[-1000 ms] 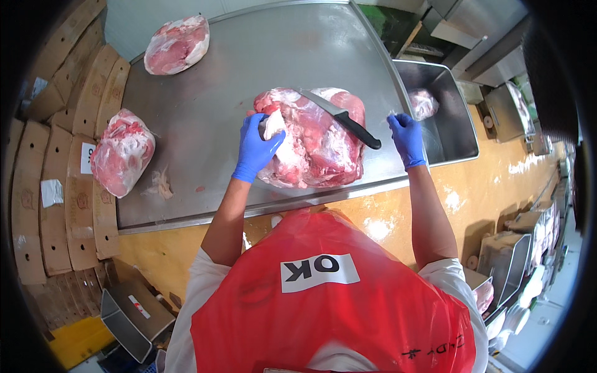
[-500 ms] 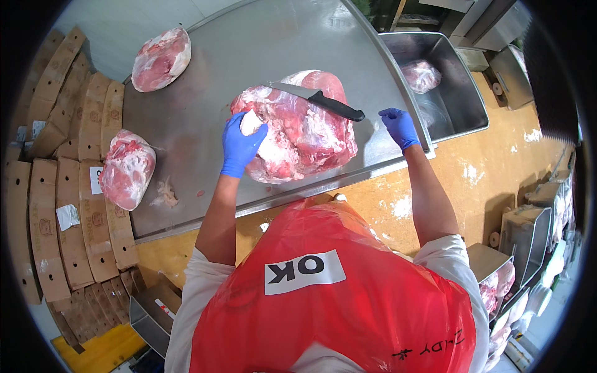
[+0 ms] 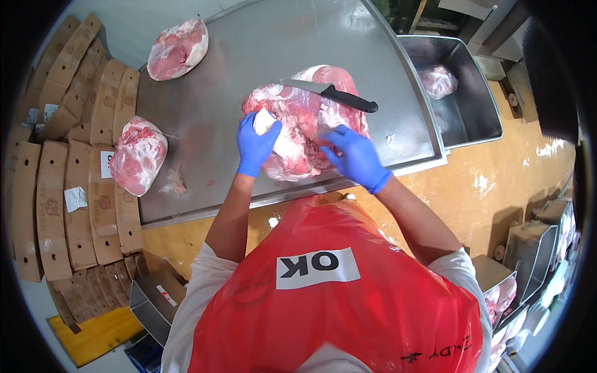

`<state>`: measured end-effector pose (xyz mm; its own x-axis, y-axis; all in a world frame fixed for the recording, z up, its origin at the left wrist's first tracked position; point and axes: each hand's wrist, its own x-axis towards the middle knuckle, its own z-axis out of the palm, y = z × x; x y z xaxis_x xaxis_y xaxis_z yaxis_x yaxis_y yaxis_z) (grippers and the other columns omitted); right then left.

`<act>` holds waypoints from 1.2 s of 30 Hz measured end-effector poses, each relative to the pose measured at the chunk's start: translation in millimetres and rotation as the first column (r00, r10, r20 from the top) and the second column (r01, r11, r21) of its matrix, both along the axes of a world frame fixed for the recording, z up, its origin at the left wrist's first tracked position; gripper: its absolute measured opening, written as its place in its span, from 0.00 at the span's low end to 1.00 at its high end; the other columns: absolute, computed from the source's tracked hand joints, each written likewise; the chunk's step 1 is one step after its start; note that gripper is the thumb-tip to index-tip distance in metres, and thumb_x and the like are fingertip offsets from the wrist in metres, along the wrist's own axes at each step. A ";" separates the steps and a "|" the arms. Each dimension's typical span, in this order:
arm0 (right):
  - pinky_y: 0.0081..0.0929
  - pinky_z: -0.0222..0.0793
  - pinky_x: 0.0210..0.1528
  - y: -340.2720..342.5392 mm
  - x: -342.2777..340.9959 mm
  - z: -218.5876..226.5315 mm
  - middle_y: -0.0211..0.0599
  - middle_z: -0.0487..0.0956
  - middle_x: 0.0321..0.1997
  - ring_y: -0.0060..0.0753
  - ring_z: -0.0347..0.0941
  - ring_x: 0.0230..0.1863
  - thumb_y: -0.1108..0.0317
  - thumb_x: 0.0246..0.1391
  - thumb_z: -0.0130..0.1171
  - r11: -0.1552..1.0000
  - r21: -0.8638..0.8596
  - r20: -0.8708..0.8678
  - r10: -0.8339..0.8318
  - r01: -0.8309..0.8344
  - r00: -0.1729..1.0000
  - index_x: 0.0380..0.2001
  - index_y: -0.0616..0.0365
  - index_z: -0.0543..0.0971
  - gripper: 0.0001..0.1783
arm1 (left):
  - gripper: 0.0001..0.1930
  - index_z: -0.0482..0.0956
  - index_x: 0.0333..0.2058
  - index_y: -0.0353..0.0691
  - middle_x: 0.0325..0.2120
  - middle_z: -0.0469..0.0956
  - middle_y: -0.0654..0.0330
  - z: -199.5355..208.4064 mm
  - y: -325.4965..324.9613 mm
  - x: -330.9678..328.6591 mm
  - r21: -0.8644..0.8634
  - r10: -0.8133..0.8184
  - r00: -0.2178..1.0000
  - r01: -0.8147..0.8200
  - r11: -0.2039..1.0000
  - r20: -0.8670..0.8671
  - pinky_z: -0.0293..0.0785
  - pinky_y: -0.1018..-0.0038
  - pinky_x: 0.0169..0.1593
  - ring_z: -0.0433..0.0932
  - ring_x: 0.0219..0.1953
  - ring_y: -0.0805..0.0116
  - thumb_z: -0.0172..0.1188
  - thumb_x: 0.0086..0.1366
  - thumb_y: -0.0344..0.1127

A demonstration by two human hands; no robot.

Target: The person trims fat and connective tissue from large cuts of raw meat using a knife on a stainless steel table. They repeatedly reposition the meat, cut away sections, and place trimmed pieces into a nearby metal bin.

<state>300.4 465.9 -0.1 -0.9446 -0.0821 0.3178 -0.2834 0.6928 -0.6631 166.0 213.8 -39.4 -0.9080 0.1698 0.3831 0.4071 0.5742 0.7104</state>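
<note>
A large cut of raw meat [image 3: 305,146], pink with white fat, lies opened out on the steel table in front of me. My left hand [image 3: 257,144], in a blue glove, is closed on its left edge, around a smooth whitish lump [image 3: 264,121] that could be bone or fat. Over the near right part of the meat is my right hand [image 3: 354,155], also gloved, thumb and fingers apart; the fingertips are slightly blurred. Across the far side of the meat rests a knife [image 3: 336,95] with a black handle, touched by neither hand.
Two more meat cuts lie on the steel table [image 3: 249,43], one at the far left [image 3: 179,50], another at the left [image 3: 139,155] near some scraps [image 3: 174,182]. Cardboard boxes [image 3: 74,211] line the left. A steel tub [image 3: 463,118] holding meat stands right of the table.
My right hand has moved left from the table's right edge to the meat. A small pale scrap now shows on the table there. My left hand keeps its hold; the view has shifted slightly.
</note>
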 end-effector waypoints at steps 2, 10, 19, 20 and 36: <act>0.44 0.77 0.40 -21.2 -15.3 -1.9 0.43 0.80 0.41 0.48 0.81 0.39 0.62 0.60 0.66 0.979 0.203 -0.121 0.049 -0.023 0.991 0.47 0.55 0.85 0.14 | 0.16 0.87 0.42 0.39 0.38 0.85 0.57 -0.4 -1.1 1.2 0.018 -0.014 1.000 0.014 1.000 0.011 0.80 0.64 0.50 0.85 0.42 0.61 0.79 0.57 0.37; 0.43 0.76 0.43 -50.4 -15.8 -36.2 0.43 0.79 0.39 0.46 0.80 0.43 0.67 0.58 0.59 0.910 0.414 -0.080 0.071 -0.032 0.994 0.44 0.55 0.81 0.11 | 0.22 0.85 0.42 0.37 0.38 0.85 0.52 -11.5 4.4 4.4 0.059 0.042 0.998 -0.039 0.998 -0.054 0.80 0.57 0.49 0.85 0.42 0.51 0.80 0.54 0.44; 0.44 0.78 0.39 -34.4 32.6 -68.9 0.41 0.78 0.36 0.47 0.80 0.38 0.66 0.59 0.64 0.943 0.332 -0.020 0.033 -0.024 0.999 0.48 0.55 0.80 0.14 | 0.24 0.85 0.43 0.39 0.40 0.85 0.51 -9.2 5.6 6.4 -0.037 0.098 0.994 -0.100 0.994 -0.045 0.79 0.54 0.49 0.84 0.43 0.48 0.79 0.53 0.49; 0.44 0.78 0.39 -35.2 33.7 -59.8 0.41 0.78 0.36 0.47 0.80 0.37 0.66 0.60 0.64 0.957 0.290 0.010 -0.012 0.009 1.000 0.48 0.55 0.80 0.14 | 0.25 0.85 0.43 0.39 0.40 0.85 0.51 -8.1 6.8 6.9 -0.054 0.107 0.994 -0.109 0.993 -0.035 0.79 0.54 0.49 0.84 0.43 0.47 0.79 0.53 0.50; 0.43 0.75 0.34 -56.0 -15.3 -71.1 0.39 0.79 0.31 0.46 0.80 0.28 0.65 0.65 0.59 0.912 0.318 -0.216 -0.199 0.261 0.956 0.34 0.52 0.77 0.06 | 0.20 0.83 0.37 0.37 0.35 0.85 0.51 -6.8 17.2 21.0 0.015 0.097 0.986 -0.096 0.995 -0.138 0.82 0.59 0.44 0.86 0.37 0.50 0.80 0.55 0.45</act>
<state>285.1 410.0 -71.3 -0.8819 -0.0015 0.4715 -0.1786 0.9266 -0.3310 187.0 231.0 -46.2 -0.8580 0.0801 0.5073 0.4448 0.6100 0.6559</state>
